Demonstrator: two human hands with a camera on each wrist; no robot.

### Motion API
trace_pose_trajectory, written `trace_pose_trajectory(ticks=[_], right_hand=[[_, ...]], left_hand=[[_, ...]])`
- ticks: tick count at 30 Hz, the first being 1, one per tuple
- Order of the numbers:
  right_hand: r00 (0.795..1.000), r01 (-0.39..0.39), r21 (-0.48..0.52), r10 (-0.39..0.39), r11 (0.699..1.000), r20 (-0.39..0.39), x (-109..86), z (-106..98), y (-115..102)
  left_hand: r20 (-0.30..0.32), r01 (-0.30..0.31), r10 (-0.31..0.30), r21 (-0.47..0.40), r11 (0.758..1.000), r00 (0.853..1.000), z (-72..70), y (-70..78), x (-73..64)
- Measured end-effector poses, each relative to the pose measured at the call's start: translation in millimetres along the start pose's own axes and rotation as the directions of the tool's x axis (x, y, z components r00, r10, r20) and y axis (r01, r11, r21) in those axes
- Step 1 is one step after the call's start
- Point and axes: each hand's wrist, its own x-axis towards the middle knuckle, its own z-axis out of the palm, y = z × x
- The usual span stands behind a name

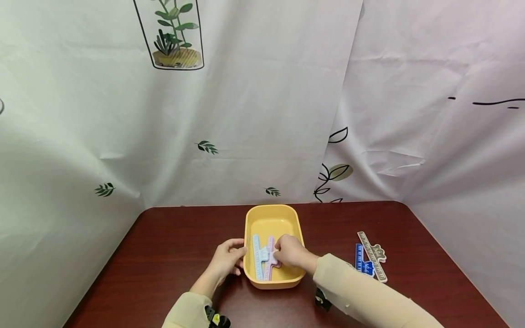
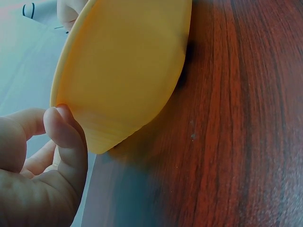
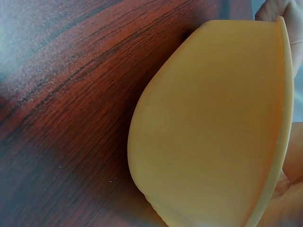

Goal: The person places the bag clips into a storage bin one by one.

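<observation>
A yellow plastic tray stands on the table. My left hand is at its left rim, and in the left wrist view the thumb and a finger pinch that rim. Inside the tray lie a light blue ruler with a shaped side piece and, to its right, a pink-purple ruler. My right hand reaches in over the right rim. Its curled fingers pinch the pink-purple ruler's side piece; the fingertips are partly hidden. In the right wrist view the tray wall hides most of this hand.
Right of the tray, on the dark red wooden table, lie a dark blue ruler and a longer grey-beige ruler, close together. My right sleeve passes in front of them. A white printed curtain hangs behind the table.
</observation>
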Motion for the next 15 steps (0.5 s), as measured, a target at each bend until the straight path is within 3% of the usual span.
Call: trace_pose_trajectory(ticks=[15], right_hand=[[1.0,0.029,-0.023,-0.03,0.999,-0.003,-1.6,-0.6,-2.3]], left_hand=[[-0.009,-0.001,0.001,0.006,1.0,1.0,0.3,-0.9,0.4]])
